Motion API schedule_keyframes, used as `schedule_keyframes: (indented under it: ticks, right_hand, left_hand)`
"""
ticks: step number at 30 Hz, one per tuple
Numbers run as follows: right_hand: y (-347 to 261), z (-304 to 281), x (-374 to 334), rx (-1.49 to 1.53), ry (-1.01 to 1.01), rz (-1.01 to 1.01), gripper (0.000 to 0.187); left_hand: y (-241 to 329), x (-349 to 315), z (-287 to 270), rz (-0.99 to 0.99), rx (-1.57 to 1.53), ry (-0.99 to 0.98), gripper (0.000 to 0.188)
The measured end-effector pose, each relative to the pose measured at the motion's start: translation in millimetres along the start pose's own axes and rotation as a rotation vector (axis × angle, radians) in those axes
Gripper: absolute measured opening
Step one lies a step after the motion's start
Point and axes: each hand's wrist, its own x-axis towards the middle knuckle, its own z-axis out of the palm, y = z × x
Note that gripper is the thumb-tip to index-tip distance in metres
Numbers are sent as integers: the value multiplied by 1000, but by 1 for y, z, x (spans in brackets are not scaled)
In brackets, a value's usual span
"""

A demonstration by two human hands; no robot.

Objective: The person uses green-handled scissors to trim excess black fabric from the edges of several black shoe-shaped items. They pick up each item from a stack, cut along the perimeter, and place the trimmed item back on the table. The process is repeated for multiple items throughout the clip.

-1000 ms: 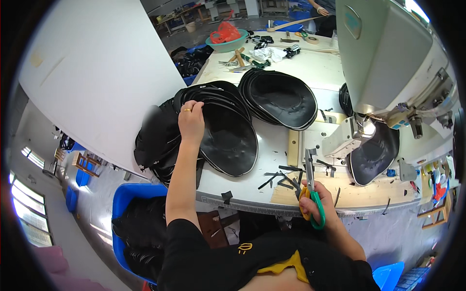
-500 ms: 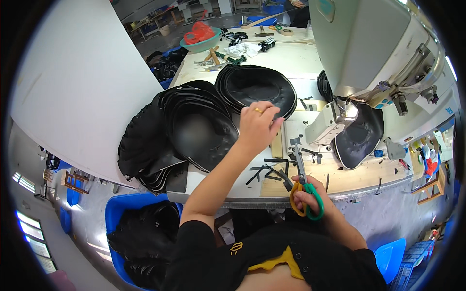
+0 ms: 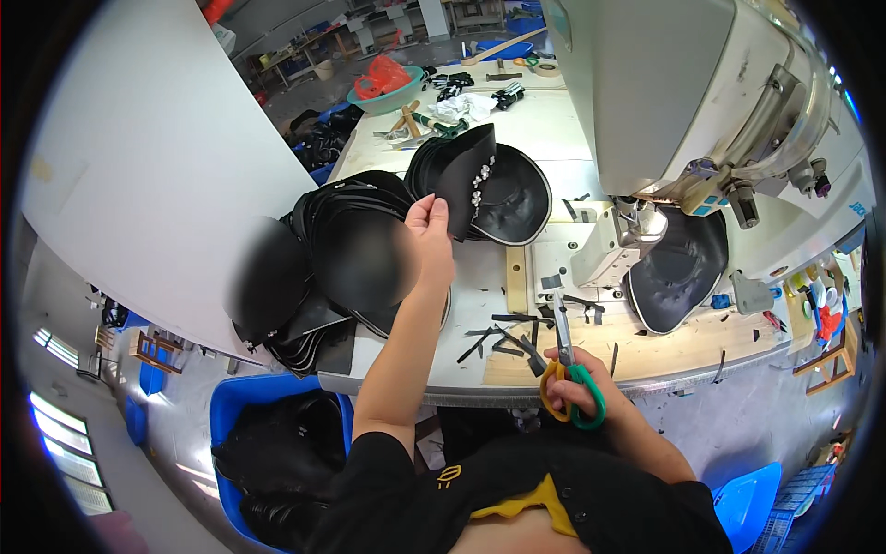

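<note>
My left hand (image 3: 432, 247) is closed, pinching the edge of a black leather piece (image 3: 460, 180) with a row of silvery flower-like ornaments. This piece is lifted and folded over the left part of a stack of similar curved black pieces (image 3: 513, 198). In my right hand (image 3: 591, 377) I hold scissors (image 3: 563, 331) with one yellow and one green handle, blades pointing away from me over the table's front part. Another pile of black pieces (image 3: 355, 258) lies beside my left forearm, partly hidden by it. Short black strips (image 3: 517, 338) are scattered near the scissors.
A sewing machine (image 3: 660, 102) stands at the right, with a black piece (image 3: 681, 272) beside its post. Hammers (image 3: 404, 120), a green basin (image 3: 392, 97) and a white cloth (image 3: 466, 107) lie farther back. A blue bin (image 3: 221, 406) holding black pieces stands below, left.
My left hand has moved left and taken hold of the top piece of the far stack, raising and folding it so its ornaments show. The right hand with the scissors has barely moved.
</note>
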Motion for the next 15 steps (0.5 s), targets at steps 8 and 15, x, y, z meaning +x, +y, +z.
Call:
schedule_keyframes:
  ticks: [8,15]
  right_hand:
    - [9,-8,-1,88,-74,-147,49]
    - [20,-11,2,33,366,-389,71]
  left_hand:
    - [35,-61,-21,418,372,143,10]
    - [33,-194,-34,637,779,-1034,32]
